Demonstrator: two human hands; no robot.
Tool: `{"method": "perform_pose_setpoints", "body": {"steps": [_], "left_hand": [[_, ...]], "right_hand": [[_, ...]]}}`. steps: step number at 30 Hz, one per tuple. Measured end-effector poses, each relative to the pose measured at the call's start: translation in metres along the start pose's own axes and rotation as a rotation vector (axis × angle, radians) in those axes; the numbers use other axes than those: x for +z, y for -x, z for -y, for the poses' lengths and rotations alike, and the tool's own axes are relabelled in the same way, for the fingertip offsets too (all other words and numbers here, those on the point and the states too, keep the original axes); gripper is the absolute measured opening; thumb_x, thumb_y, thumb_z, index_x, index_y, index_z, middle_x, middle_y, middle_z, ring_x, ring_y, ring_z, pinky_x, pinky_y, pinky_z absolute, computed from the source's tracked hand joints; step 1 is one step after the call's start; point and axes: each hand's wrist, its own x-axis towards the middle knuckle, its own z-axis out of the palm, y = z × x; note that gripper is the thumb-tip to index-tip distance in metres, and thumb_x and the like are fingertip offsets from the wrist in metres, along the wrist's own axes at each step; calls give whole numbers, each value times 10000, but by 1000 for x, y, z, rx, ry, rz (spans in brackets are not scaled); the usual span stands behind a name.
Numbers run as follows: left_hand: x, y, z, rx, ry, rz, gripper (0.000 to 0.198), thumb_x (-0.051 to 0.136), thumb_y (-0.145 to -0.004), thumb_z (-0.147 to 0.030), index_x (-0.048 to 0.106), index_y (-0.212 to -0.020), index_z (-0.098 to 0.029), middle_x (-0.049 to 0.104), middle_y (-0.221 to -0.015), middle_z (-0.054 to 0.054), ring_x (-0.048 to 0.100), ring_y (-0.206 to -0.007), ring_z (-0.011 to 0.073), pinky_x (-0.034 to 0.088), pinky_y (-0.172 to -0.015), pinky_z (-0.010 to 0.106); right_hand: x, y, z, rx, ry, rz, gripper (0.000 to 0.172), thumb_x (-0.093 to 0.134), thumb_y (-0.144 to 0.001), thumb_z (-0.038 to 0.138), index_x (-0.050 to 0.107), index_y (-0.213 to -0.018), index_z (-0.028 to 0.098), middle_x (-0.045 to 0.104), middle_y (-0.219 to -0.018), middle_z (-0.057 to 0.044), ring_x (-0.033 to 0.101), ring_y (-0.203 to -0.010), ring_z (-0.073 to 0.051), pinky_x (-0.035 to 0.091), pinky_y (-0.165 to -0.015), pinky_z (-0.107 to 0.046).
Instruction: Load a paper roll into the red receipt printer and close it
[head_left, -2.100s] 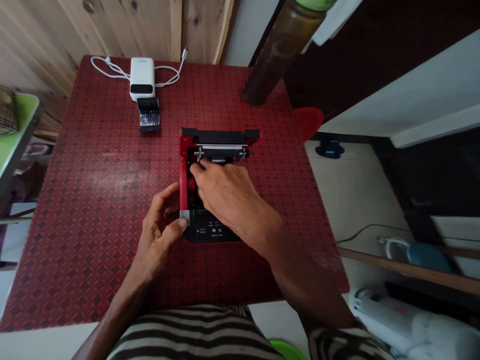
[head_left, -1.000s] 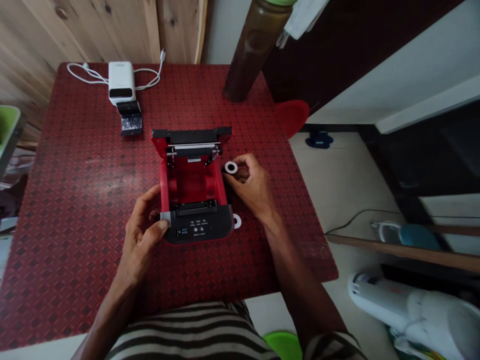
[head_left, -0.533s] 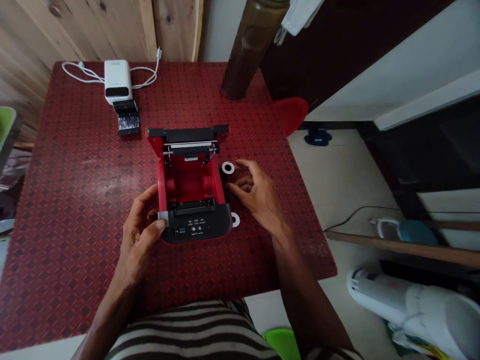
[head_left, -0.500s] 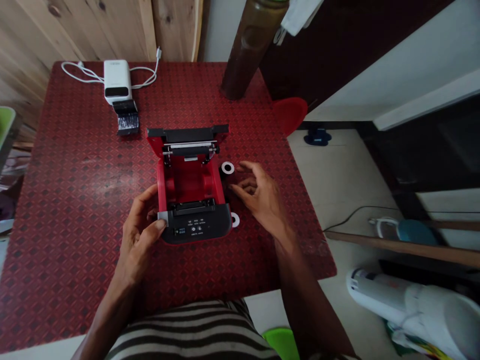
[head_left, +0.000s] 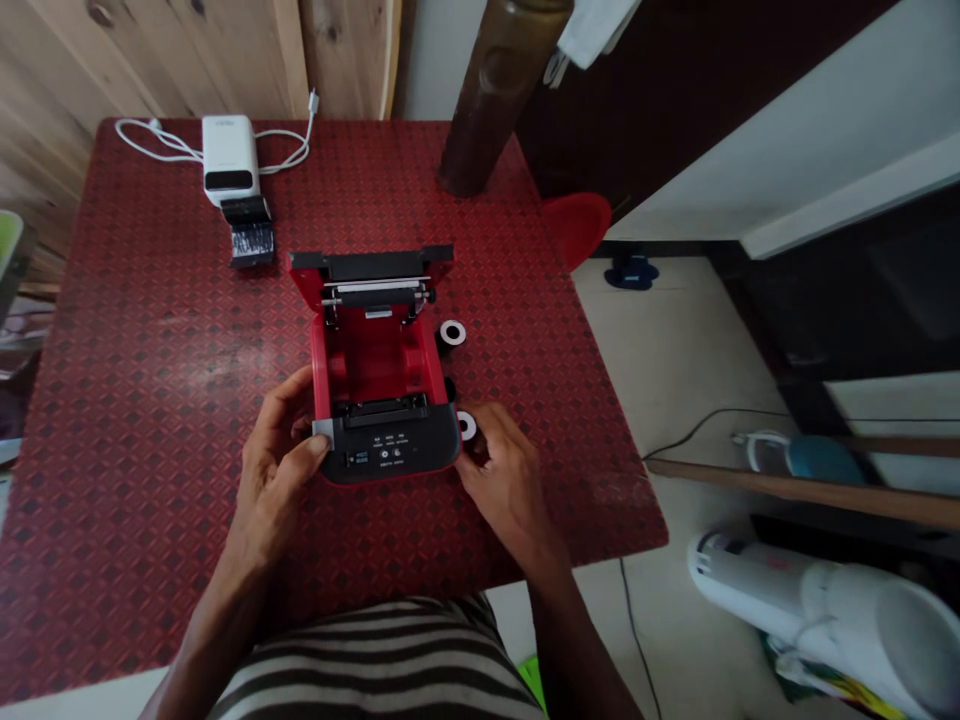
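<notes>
In the head view a red and black label printer (head_left: pixel 390 440) sits on the table with its lid (head_left: pixel 375 268) raised, its red inner bay (head_left: pixel 371 365) exposed. My left hand (head_left: pixel 274 455) grips its left front corner, thumb on the grey piece and fingers along the side. Close against the printer's right front corner, my right hand (head_left: pixel 504 465) has its fingers and thumb closed around a small roll (head_left: pixel 466 426) with a white ring-shaped end. Another such roll (head_left: pixel 452 334), dark-sided, stands farther back beside the printer.
A patterned red table (head_left: pixel 180 420) bears everything. At its back left lies a white device (head_left: pixel 230 160) with a white cable (head_left: pixel 289 160) and a dark printed strip (head_left: pixel 252 243). A tall brown bottle (head_left: pixel 487 110) stands at the back; a red stool (head_left: pixel 577 230) is beyond the right edge.
My right hand has come toward me from beside the rear roll to the front one and closed on it. That roll has shifted slightly away from me. My left hand stays on the printer.
</notes>
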Motion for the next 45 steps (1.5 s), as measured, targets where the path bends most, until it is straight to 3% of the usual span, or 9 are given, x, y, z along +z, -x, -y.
{"method": "perform_pose_setpoints", "body": {"steps": [6, 12, 16, 20, 25, 29, 35, 42, 45], "left_hand": [[1, 1, -3, -9, -27, -11, 540, 805, -1015, -477, 727, -1545, -406, 725, -1565, 15, 708, -1333, 331, 582, -1119, 494], [2, 1, -4, -8, -15, -21, 546, 806, -1013, -474, 722, -1547, -395, 741, -1561, 23, 744, -1306, 327, 605, -1088, 485], [2, 1, -4, -15, -32, -21, 581, 817, -1002, -479, 707, -1559, -356, 744, -1547, 41, 757, -1248, 300, 615, -1050, 444], [2, 0, -4, -10, -51, -10, 610, 808, -999, -492, 686, -1570, -314, 735, -1564, 74, 764, -1244, 312, 627, -992, 425], [3, 1, -7, -45, -49, 3, 635, 789, -1002, -491, 651, -1592, -303, 763, -1505, 84, 774, -1197, 306, 627, -936, 414], [4, 2, -8, -71, -29, -6, 643, 790, -984, -474, 645, -1584, -296, 683, -1635, 92, 721, -1345, 340, 629, -929, 410], [5, 2, -11, -70, -34, 11, 655, 779, -979, -487, 631, -1578, -268, 712, -1574, 111, 731, -1270, 330, 613, -1018, 479], [7, 2, -15, -89, -33, 20, 635, 766, -992, -461, 625, -1586, -286, 744, -1459, 92, 716, -1247, 323, 579, -1072, 506], [7, 2, -16, -101, -33, 19, 631, 763, -1005, -467, 622, -1592, -281, 726, -1487, 95, 704, -1256, 325, 569, -1085, 509]], "right_hand": [[-27, 8, 2, 179, -310, -35, 244, 746, -1024, 385, 646, -1236, 317, 798, -1120, -44, 809, -1011, -260, 685, -912, -441], [-67, 5, 47, 174, -583, 67, 295, 848, -984, 470, 700, -1211, 355, 781, -1064, -16, 778, -874, -208, 669, -757, -331], [-67, -5, 77, 126, -680, 224, 310, 861, -994, 549, 731, -1189, 345, 757, -952, 1, 708, -734, -175, 603, -601, -278], [-63, -11, 89, 113, -728, 245, 369, 979, -916, 450, 708, -1146, 348, 795, -1012, 34, 742, -802, -140, 603, -647, -221], [-72, -26, 91, -115, -525, 354, 322, 999, -909, 350, 772, -1137, 340, 820, -1117, 18, 790, -1006, -177, 642, -795, -258], [-78, -47, 91, -336, -216, 424, 269, 929, -976, 273, 797, -1209, 296, 801, -1188, -18, 791, -1093, -204, 657, -971, -337], [-58, -71, 91, -513, 232, 220, 308, 761, -1029, 68, 757, -1310, 195, 833, -1214, -99, 794, -1125, -274, 647, -1009, -433], [-18, -89, 111, -454, 601, 281, 100, 800, -1018, 112, 791, -1070, 196, 855, -1044, -113, 778, -1036, -311, 579, -898, -424], [-12, -94, 121, -394, 685, 285, 125, 738, -1045, 96, 795, -1074, 204, 853, -1026, -114, 776, -993, -300, 525, -822, -396]]}}
